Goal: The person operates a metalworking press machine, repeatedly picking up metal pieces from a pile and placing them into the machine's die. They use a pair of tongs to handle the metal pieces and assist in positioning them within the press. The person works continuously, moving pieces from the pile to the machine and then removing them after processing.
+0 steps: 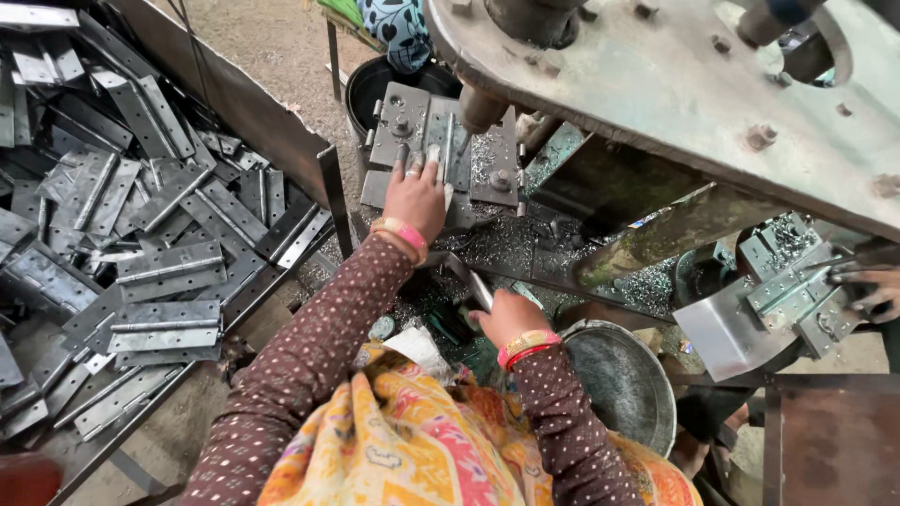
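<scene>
Two hands of the person were in view: the left hand (415,195) and the right hand (504,317). One co-worker's hand (867,290) appeared at right. One round metal basin (623,384) was present. Metal hinges (167,267) lay piled, too many to count.

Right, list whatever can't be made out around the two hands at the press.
Head view only:
- Left hand: fingertips lie on the grey fixture plate; what they press is covered by the fingers.
- Right hand: closed around a metal bar; its lower end is hidden by the hand.
- Press head: hides the punch tip and cuts off at the top edge.
- Hinge pile: cut off at the left edge.
</scene>
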